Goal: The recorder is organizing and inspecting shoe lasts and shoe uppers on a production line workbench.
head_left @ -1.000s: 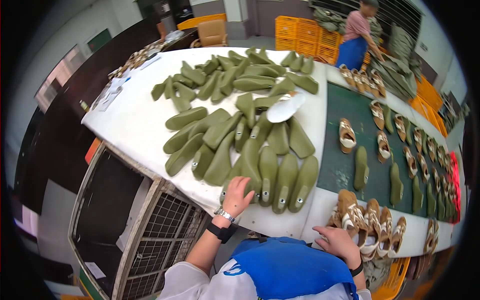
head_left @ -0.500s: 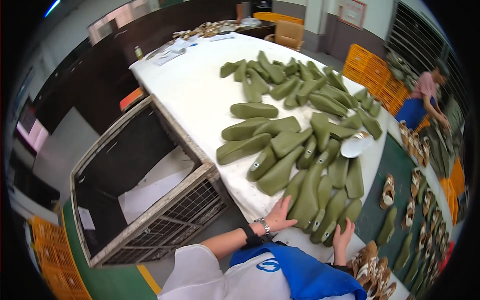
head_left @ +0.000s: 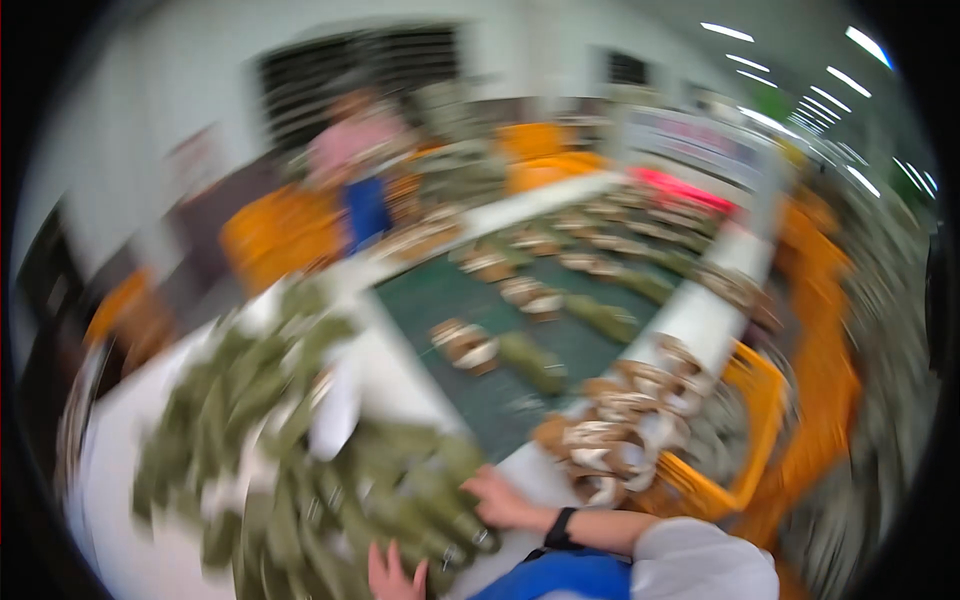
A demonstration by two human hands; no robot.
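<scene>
Green shoe lasts (head_left: pixel 270 500) lie heaped on the white table (head_left: pixel 120 480), all smeared by motion. At the lower edge, my left hand (head_left: pixel 396 574) is against the near side of the heap, its fingers spread and holding nothing I can see. My right hand (head_left: pixel 502 500) rests at the heap's right edge, fingers stretched out beside the nearest lasts. A white-soled shoe piece (head_left: pixel 336 410) sits on top of the heap.
A green conveyor belt (head_left: pixel 420 310) carries rows of brown-and-white sandal uppers (head_left: pixel 465 345) and lasts. More uppers (head_left: pixel 605 440) pile up at its near edge, beside an orange crate (head_left: pixel 765 430). Farther back, a person in pink (head_left: pixel 355 140) stands near orange crates (head_left: pixel 285 235).
My view has swung to the right, bringing the belt to the middle and taking the wire-sided cart out of sight. Both hands stay at the near edge of the lasts.
</scene>
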